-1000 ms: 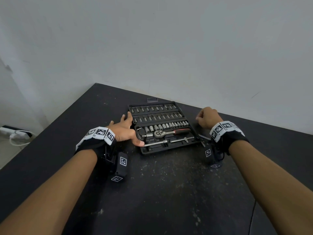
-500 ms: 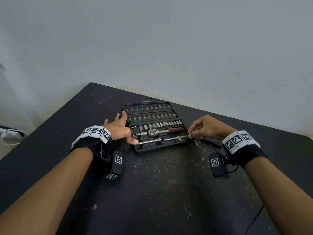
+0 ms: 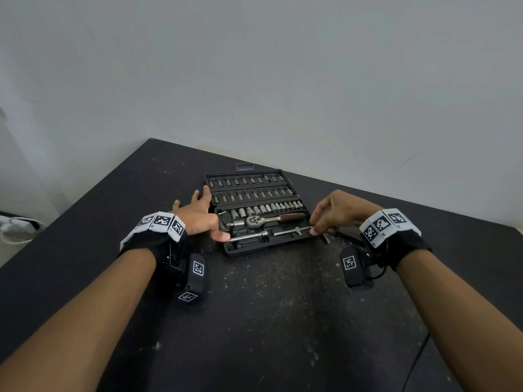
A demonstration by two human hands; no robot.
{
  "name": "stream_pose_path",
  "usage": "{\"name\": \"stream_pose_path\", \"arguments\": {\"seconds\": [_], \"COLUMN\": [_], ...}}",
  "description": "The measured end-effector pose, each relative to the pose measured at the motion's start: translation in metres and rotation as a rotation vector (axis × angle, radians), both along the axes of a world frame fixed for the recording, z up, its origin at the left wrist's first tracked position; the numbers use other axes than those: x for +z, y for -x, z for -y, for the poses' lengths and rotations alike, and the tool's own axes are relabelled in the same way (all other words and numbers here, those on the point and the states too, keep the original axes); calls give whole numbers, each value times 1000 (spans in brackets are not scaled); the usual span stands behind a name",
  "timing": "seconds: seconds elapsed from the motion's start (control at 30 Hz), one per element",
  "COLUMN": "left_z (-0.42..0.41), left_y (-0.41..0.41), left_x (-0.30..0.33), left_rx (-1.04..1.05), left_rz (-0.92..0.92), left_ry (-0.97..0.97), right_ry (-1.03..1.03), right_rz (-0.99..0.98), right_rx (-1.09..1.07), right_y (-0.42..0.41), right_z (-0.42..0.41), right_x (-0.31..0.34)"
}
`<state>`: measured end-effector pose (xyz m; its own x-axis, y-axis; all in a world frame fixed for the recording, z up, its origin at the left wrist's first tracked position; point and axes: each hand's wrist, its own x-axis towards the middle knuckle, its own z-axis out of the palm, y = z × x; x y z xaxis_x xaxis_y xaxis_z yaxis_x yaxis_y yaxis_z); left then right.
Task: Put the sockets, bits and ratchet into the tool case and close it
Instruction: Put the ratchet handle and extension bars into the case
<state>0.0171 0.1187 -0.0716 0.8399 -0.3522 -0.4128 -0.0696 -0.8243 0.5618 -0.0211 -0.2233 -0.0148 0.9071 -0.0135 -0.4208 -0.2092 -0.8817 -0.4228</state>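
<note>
My right hand point(image 3: 336, 213) pinches the bar's point(image 3: 291, 231) right end; it runs left-right along the case's point(image 3: 256, 246) near edge, left hand point(image 3: 199, 217) spread flat at its other end.

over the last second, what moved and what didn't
The right hand came from the table beyond the tool case's far right corner down to its near right corner, where its fingertips now pinch the end of the sliding bar. The left hand stayed flat against the case's left side, thumb at the front rail. The ratchet and sockets stayed seated.
</note>
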Motion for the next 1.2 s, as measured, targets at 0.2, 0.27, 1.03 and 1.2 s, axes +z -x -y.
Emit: {"name": "stream_pose_path", "arguments": {"seconds": [0.2,0.27,1.03,1.2], "left_z": [0,0,-2,0], "left_y": [0,0,-9,-7], "left_x": [1,0,-12,-9], "left_rx": [-3,-2,6,6], "left_rz": [5,4,-6,10], "left_ry": [-12,-6,-6,-21], "right_ry": [135,165,183,210], "right_rz": [-67,-57,130,78], "right_rx": [-12,-14,-266,-205], "right_y": [-6,-5,25,29], "right_z": [-11,-14,38,37], "right_x": [3,3,-11,-9]}}
